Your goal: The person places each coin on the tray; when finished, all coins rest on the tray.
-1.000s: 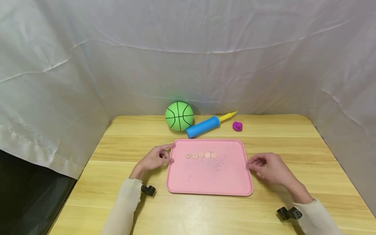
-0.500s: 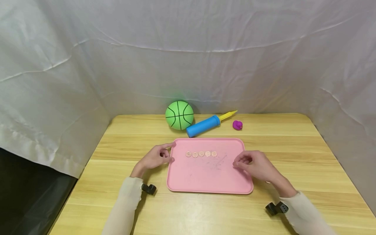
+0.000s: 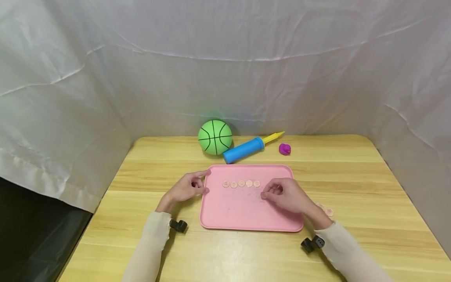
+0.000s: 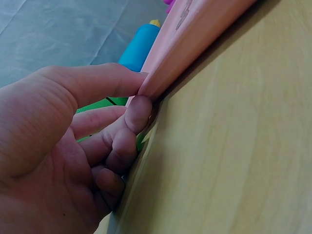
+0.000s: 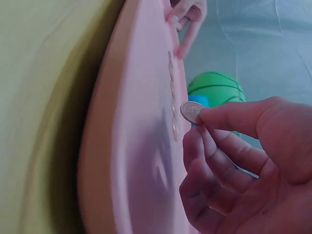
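Observation:
A pink tray [image 3: 246,215] lies on the wooden table, with a row of several coins [image 3: 241,183] along its upper part. My left hand [image 3: 184,188] pinches the tray's left rim, thumb on the rim and a curled finger below it in the left wrist view. Over the right part of the tray, my right hand [image 3: 287,194] pinches a single coin [image 5: 191,111] between thumb and fingers. That coin stands up on edge in the grip, just right of and below the row's last coin.
More coins [image 3: 329,212] lie on the table right of the tray, partly hidden by the right wrist. Behind the tray are a green ball [image 3: 215,137], a blue hand pump [image 3: 244,151] with a yellow nozzle, and a purple rubber duck [image 3: 284,149]. A pale curtain [image 3: 246,90] hangs behind.
My right hand has moved left from the tray's right rim to over the tray, carrying the coin. Coins right of the tray have come into sight. The left hand has stayed put.

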Available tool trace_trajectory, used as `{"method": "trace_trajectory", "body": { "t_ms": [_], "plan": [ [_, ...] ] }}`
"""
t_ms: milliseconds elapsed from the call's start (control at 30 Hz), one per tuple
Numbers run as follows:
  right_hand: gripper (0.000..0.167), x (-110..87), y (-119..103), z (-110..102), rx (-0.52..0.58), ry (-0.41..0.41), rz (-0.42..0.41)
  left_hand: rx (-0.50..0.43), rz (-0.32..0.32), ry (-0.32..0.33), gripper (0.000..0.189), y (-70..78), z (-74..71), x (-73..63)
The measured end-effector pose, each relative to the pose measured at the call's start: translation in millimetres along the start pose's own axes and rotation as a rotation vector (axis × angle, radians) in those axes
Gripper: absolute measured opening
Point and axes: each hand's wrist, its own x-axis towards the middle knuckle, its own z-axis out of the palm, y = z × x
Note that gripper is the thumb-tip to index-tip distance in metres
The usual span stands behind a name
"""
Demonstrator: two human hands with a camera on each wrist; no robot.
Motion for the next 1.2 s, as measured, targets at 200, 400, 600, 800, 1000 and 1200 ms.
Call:
{"method": "trace_trajectory", "body": {
  "t_ms": [200,400,600,800,1000,1200],
  "plan": [
    [0.01,17.9,-12.3,20.3,0.011,-0.011,-0.01,-0.007,0.001,0.0,0.073,-0.1,1.1,0.5],
    [0.013,36.9,-29.6,42.7,0.035,-0.055,-0.009,-0.006,-0.004,0.006,0.072,0.1,0.6,-1.2],
    [0.013,50.7,-45.7,57.4,0.04,-0.058,-0.006,-0.012,-0.01,0.01,0.073,-1.8,1.1,-0.8],
    [0.009,62.2,-59.8,67.7,0.037,-0.061,-0.016,-0.003,0.001,0.012,0.073,-1.3,-0.2,-0.3],
    [0.009,67.8,-65.6,75.3,0.025,-0.084,0.015,-0.007,0.005,0.0,0.072,-2.0,0.5,-0.1],
    [0.009,71.6,-67.4,75.3,-0.011,-0.087,0.022,-0.015,0.0,-0.001,0.072,0.0,0.0,-1.0]
  ]
}}
